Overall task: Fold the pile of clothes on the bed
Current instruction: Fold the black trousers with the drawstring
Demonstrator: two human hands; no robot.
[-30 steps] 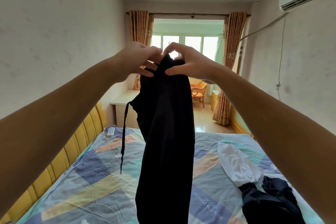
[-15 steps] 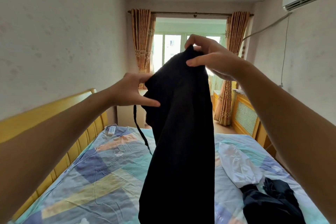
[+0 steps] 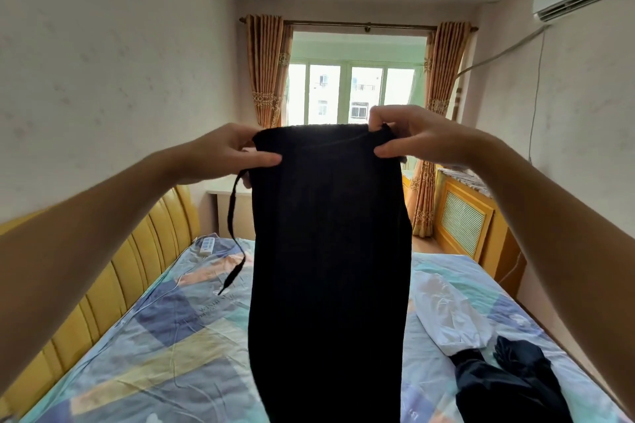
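Note:
Black trousers [image 3: 330, 268] hang straight down in front of me, held up by the waistband over the bed [image 3: 165, 347]. My left hand [image 3: 223, 151] pinches the waistband's left corner and my right hand [image 3: 415, 134] pinches its right corner, so the band is stretched flat between them. A black drawstring [image 3: 233, 237] dangles from the left side. On the bed at the right lie a white garment [image 3: 446, 312] and a dark crumpled garment [image 3: 508, 385].
A yellow padded headboard [image 3: 113, 278] runs along the bed's left side. A white remote [image 3: 207, 245] with a cable lies near the far left of the bed. A radiator cover [image 3: 464, 220] stands right of the bed; curtains and a window are behind.
My hands have moved apart and come level, spreading the bunched trousers' waistband flat. The left hand rose and the right hand dropped. The view now sits lower.

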